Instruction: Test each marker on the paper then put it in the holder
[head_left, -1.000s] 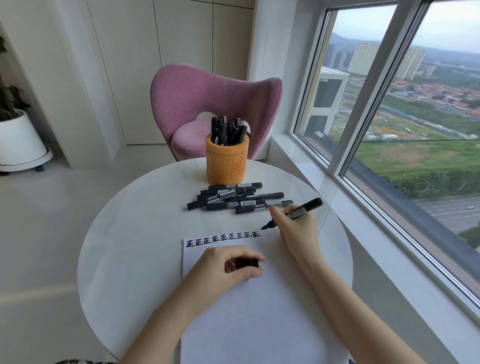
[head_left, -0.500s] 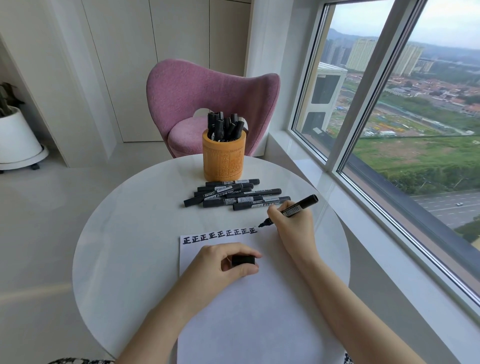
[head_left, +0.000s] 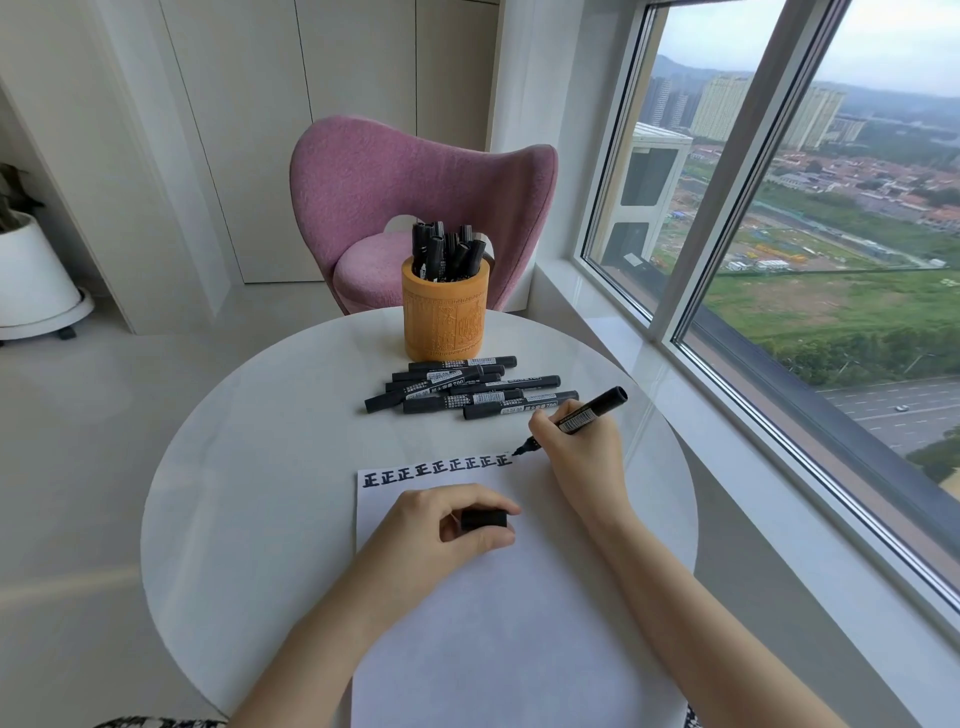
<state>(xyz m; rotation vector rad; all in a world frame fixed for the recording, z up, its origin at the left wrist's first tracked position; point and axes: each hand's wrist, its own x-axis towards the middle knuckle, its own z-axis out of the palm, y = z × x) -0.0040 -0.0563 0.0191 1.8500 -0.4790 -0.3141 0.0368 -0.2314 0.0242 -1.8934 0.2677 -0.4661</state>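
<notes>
A white sheet of paper (head_left: 498, 623) lies on the round white table (head_left: 249, 467), with a row of black marks (head_left: 436, 469) along its top edge. My right hand (head_left: 582, 457) grips an uncapped black marker (head_left: 587, 413), its tip touching the paper at the right end of the row. My left hand (head_left: 441, 535) rests on the paper and pinches the black cap (head_left: 484, 519). Several capped black markers (head_left: 462, 389) lie in a pile behind the paper. An orange carved holder (head_left: 444, 312) stands behind them with several markers in it.
A pink armchair (head_left: 405, 192) stands behind the table. A large window (head_left: 810, 218) and its white sill run along the right side. A white plant pot (head_left: 31, 275) sits on the floor at far left.
The marker tip has come down from just above the paper to the end of the row of marks. My left hand keeps the cap in the same place.
</notes>
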